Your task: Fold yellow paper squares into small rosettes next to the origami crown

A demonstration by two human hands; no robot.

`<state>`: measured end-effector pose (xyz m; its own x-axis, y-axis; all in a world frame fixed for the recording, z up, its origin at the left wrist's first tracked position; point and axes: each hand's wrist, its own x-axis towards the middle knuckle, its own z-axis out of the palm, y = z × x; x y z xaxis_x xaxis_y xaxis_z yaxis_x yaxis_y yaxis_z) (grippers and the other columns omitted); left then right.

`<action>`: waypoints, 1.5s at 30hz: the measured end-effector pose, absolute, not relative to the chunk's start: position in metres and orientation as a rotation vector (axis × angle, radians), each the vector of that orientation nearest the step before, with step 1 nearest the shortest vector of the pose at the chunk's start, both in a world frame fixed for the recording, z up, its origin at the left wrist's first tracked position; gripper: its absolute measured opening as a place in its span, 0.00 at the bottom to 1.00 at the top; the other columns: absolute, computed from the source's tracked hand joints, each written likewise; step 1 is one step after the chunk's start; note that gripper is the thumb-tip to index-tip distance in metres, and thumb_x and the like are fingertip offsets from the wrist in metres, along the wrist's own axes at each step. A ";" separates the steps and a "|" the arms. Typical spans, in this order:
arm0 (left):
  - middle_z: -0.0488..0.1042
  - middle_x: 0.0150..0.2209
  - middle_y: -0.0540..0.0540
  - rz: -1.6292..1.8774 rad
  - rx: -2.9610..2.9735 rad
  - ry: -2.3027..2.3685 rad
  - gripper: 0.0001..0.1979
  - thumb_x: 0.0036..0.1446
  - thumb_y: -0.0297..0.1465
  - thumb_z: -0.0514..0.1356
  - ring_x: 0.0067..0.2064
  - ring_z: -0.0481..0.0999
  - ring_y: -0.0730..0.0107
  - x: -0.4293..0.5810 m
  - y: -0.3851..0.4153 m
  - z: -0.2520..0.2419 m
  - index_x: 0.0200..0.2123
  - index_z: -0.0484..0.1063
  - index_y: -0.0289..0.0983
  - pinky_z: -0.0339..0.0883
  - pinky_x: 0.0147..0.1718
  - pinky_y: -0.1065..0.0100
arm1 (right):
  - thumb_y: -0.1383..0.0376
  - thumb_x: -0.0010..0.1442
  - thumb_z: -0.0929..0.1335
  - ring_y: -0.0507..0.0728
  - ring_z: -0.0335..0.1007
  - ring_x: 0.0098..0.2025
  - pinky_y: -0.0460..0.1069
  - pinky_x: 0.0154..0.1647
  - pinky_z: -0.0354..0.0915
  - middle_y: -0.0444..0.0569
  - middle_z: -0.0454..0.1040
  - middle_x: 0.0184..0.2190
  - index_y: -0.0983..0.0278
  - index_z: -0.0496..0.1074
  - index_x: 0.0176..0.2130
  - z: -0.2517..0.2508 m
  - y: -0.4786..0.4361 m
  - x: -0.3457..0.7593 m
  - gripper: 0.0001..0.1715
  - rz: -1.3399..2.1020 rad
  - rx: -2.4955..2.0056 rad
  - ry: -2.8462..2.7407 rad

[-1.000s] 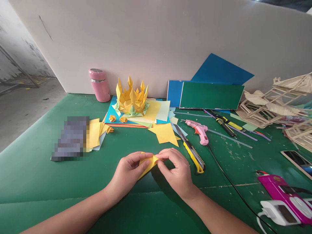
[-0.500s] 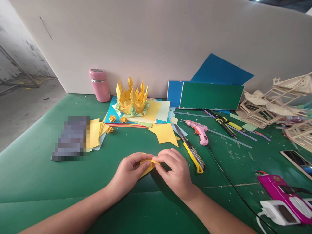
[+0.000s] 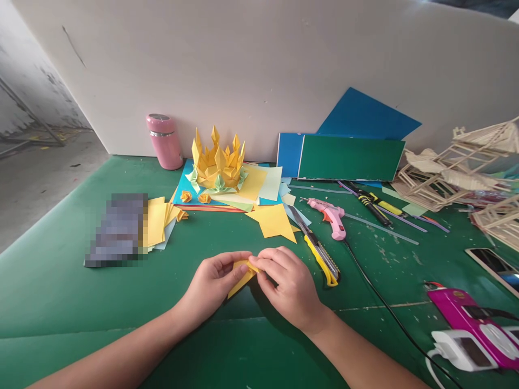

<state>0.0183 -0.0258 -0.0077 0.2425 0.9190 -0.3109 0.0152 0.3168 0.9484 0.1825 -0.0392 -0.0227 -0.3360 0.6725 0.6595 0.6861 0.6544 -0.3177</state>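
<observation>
A small folded piece of yellow paper point(image 3: 240, 280) is pinched between both my hands just above the green table mat point(image 3: 60, 302). My left hand point(image 3: 213, 286) grips its left side with thumb and fingers closed. From the right, my right hand point(image 3: 290, 286) presses its fingertips onto the paper's top edge. Most of the paper is hidden by my fingers. Beyond my hands lies a loose yellow sheet point(image 3: 274, 222).
A yellow paper crown point(image 3: 218, 160) stands on coloured sheets at the back, beside a pink flask point(image 3: 164, 140). A yellow utility knife point(image 3: 320, 253), pink glue gun point(image 3: 330, 216) and its black cord lie right of my hands. Stick models, phones and a charger crowd the right side.
My right fingers have moved left over the yellow paper, folding it smaller and covering more of it. My left hand has stayed in place.
</observation>
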 end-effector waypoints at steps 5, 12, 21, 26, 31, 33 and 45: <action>0.81 0.43 0.43 0.870 0.987 1.112 0.23 0.41 0.43 0.68 0.49 0.77 0.54 0.018 -0.023 -0.008 0.39 0.76 0.35 0.70 0.49 0.61 | 0.77 0.59 0.61 0.58 0.68 0.35 0.52 0.34 0.70 0.53 0.75 0.35 0.66 0.73 0.45 -0.023 -0.039 0.182 0.18 0.002 -1.062 -2.108; 0.81 0.43 0.43 0.865 0.963 1.087 0.26 0.40 0.41 0.69 0.48 0.77 0.55 0.017 -0.024 -0.011 0.43 0.73 0.35 0.70 0.49 0.61 | 0.77 0.60 0.60 0.59 0.68 0.37 0.54 0.36 0.69 0.54 0.74 0.38 0.64 0.71 0.51 -0.024 -0.039 0.183 0.22 0.027 -1.055 -2.136; 0.80 0.43 0.40 0.875 0.998 1.115 0.26 0.40 0.41 0.69 0.47 0.77 0.56 0.018 -0.025 -0.010 0.42 0.72 0.34 0.70 0.48 0.60 | 0.72 0.61 0.62 0.59 0.67 0.38 0.54 0.38 0.69 0.54 0.73 0.37 0.64 0.74 0.48 -0.024 -0.040 0.181 0.18 0.202 -1.065 -2.046; 0.80 0.39 0.43 0.874 1.060 1.138 0.22 0.41 0.37 0.68 0.44 0.78 0.57 0.019 -0.026 -0.007 0.41 0.73 0.35 0.71 0.45 0.60 | 0.66 0.62 0.63 0.57 0.69 0.37 0.52 0.38 0.69 0.51 0.71 0.33 0.62 0.77 0.42 -0.025 -0.038 0.182 0.13 0.561 -1.101 -1.834; 0.78 0.37 0.45 0.872 1.125 1.102 0.20 0.42 0.34 0.66 0.40 0.77 0.60 0.020 -0.027 -0.010 0.41 0.73 0.35 0.72 0.40 0.61 | 0.64 0.59 0.66 0.55 0.70 0.34 0.50 0.36 0.68 0.48 0.71 0.30 0.61 0.78 0.33 -0.026 -0.034 0.184 0.10 0.760 -1.182 -1.663; 0.78 0.39 0.45 0.874 1.163 1.097 0.20 0.44 0.33 0.65 0.41 0.77 0.60 0.020 -0.027 -0.014 0.42 0.72 0.36 0.71 0.40 0.61 | 0.63 0.56 0.69 0.54 0.69 0.32 0.49 0.34 0.68 0.47 0.72 0.30 0.61 0.76 0.32 -0.025 -0.033 0.184 0.05 0.821 -1.197 -1.630; 0.73 0.30 0.50 0.839 1.169 1.016 0.27 0.45 0.34 0.65 0.35 0.76 0.66 0.020 -0.026 -0.014 0.49 0.64 0.36 0.71 0.37 0.64 | 0.64 0.55 0.69 0.54 0.68 0.35 0.48 0.38 0.66 0.45 0.72 0.33 0.61 0.73 0.35 -0.022 -0.033 0.183 0.05 1.056 -1.144 -1.624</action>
